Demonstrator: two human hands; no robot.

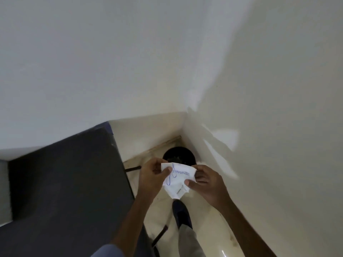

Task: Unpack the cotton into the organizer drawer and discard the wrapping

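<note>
A crumpled white wrapping with blue print is held between both hands, above the floor in a room corner. My left hand pinches its left edge with thumb on top. My right hand grips its right edge. Just beyond the wrapping, low in the corner, stands a round black bin with dark contents; the wrapping covers its near rim. No cotton and no organizer drawer are in view.
A dark table top fills the left side, with its black legs showing beside my arm. White walls meet at the corner behind the bin. My dark shoe stands on the pale floor below the wrapping.
</note>
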